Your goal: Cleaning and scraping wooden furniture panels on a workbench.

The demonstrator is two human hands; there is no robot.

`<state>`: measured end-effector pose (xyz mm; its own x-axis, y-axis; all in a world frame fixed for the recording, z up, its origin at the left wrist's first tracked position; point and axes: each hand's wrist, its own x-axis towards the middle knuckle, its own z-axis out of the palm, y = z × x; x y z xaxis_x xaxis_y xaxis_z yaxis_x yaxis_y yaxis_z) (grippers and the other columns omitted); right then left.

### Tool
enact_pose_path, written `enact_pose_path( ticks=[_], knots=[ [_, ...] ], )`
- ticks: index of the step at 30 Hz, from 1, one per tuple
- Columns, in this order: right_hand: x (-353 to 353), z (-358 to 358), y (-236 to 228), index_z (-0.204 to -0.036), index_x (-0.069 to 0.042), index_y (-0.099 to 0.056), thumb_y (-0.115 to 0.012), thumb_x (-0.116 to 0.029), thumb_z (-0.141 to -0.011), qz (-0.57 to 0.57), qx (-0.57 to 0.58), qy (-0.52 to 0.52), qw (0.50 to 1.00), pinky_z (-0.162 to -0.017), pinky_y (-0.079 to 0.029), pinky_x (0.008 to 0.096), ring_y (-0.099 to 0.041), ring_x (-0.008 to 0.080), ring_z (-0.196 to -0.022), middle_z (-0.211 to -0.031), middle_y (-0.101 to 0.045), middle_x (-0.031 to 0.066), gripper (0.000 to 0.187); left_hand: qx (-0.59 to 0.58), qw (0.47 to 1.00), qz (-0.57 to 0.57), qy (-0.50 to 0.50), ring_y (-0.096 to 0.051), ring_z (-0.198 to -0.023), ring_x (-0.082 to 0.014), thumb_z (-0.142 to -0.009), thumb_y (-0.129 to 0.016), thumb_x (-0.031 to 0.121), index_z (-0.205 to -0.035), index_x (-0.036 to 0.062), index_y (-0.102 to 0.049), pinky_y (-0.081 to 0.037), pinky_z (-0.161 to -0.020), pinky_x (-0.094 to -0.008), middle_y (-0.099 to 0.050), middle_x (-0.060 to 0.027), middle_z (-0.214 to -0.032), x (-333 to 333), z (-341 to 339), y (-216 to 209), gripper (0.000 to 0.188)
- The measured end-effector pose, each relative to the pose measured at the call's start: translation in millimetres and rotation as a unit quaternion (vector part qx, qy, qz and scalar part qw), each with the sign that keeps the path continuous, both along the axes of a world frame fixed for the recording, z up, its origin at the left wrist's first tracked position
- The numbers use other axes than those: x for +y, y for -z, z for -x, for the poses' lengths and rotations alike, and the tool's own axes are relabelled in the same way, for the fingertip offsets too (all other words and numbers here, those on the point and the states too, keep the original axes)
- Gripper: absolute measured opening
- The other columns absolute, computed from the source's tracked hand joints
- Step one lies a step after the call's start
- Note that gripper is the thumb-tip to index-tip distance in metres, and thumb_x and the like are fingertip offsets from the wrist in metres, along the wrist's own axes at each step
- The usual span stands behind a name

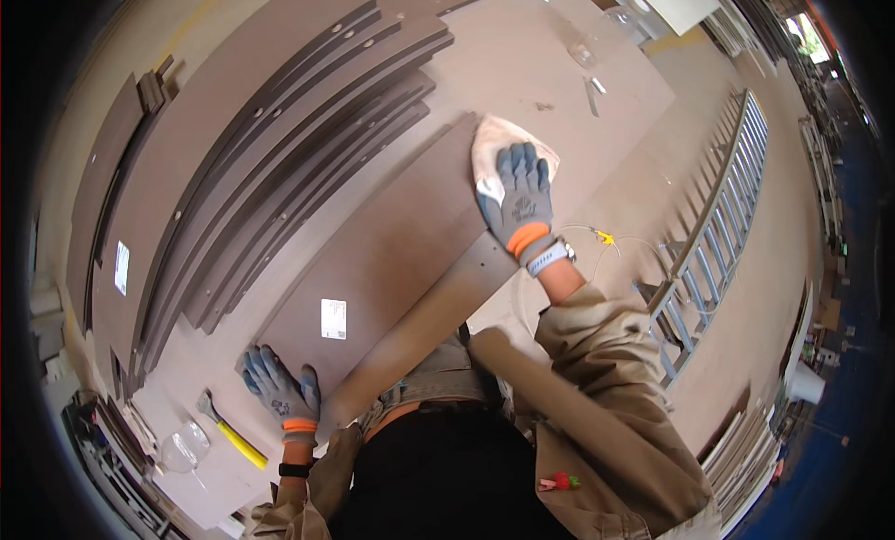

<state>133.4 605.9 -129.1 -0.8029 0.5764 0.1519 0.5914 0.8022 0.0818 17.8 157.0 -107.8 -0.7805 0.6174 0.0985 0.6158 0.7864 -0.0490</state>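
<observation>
Panel (401, 232) along near edge of bench (522, 55); right hand (522, 193) spread over cloth (497, 141) at panel's right end; left hand (278, 383), thumb wide, at left end. Probably best wiped lengthwise, evenly, skirting label (333, 318).

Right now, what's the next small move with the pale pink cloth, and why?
Probably slide the pale pink cloth along the flat brown panel toward its white rectangular label: the grey-gloved right hand lies flat on the cloth at the panel's far end, and the grey-gloved left hand is at the near end, where it could steady it.
</observation>
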Motion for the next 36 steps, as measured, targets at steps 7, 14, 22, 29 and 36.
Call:
enact_pose_path(
  ticks=[7, 14, 22, 29, 36],
  knots=[
    [-116, 98, -16, -0.14, -0.003, -0.032, -0.038, -0.047, -0.088, 0.063, -0.045, -0.166, 0.983, -0.114, -0.007, 0.0466, -0.016, 0.0331, -0.139, -0.146, -0.029, 0.0158, 0.068, -0.038, 0.998, -0.018, -0.054, -0.027, -0.132, -0.0416, -0.079, -0.058, 0.036, -0.135, -0.0061, -0.032, -0.015, -0.109, -0.0545, -0.032, -0.0268, -0.14, -1, -2, -8, 0.075],
    [-130, 111, 0, -0.12, -0.003, -0.051, -0.045, -0.019, -0.087, 0.313, 0.111, -0.293, 0.896, -0.101, -0.033, 0.0427, -0.047, 0.0332, -0.115, -0.122, -0.052, 0.0177, 0.037, -0.018, 0.935, -0.148, -0.322, -0.034, -0.128, -0.0381, -0.084, -0.057, 0.038, -0.13, -0.0042, -0.041, -0.024, -0.107, -0.0481, -0.04, -0.0248, -0.134, -44, -37, 5, 0.065],
    [-288, 119, -10, -0.13, -0.006, -0.043, -0.048, -0.029, -0.086, 0.278, 0.063, -0.455, 0.844, -0.111, -0.021, 0.0388, -0.03, 0.0257, -0.131, -0.138, -0.039, 0.0124, 0.05, -0.436, 0.319, -0.747, -0.388, -0.062, -0.089, -0.0225, -0.093, -0.051, 0.041, -0.112, -0.004, -0.052, -0.049, -0.079, -0.0299, -0.062, -0.0127, -0.1, -120, -116, 26, 0.049],
    [-371, 109, -53, -0.13, -0.006, -0.046, -0.043, -0.035, -0.093, 0.355, -0.154, -0.713, 0.585, -0.112, -0.021, 0.0406, -0.034, 0.0226, -0.132, -0.134, -0.047, 0.0116, 0.047, -0.222, 0.544, -0.663, -0.463, -0.05, -0.079, -0.0059, -0.095, -0.051, 0.026, -0.109, -0.0004, -0.054, -0.043, -0.071, -0.0213, -0.056, 0.0011, -0.089, -136, -73, -21, 0.03],
    [-153, 54, -8, -0.128, -0.005, -0.046, -0.058, -0.022, -0.088, 0.423, -0.044, -0.559, 0.712, -0.097, -0.041, 0.0346, -0.053, 0.0237, -0.11, -0.124, -0.053, 0.0111, 0.046, -0.072, 0.875, -0.374, -0.298, -0.06, -0.096, -0.027, -0.085, -0.058, 0.03, -0.107, -0.002, -0.058, -0.046, -0.082, -0.0366, -0.062, -0.0195, -0.099, -51, -38, -61, 0.039]
  ],
)
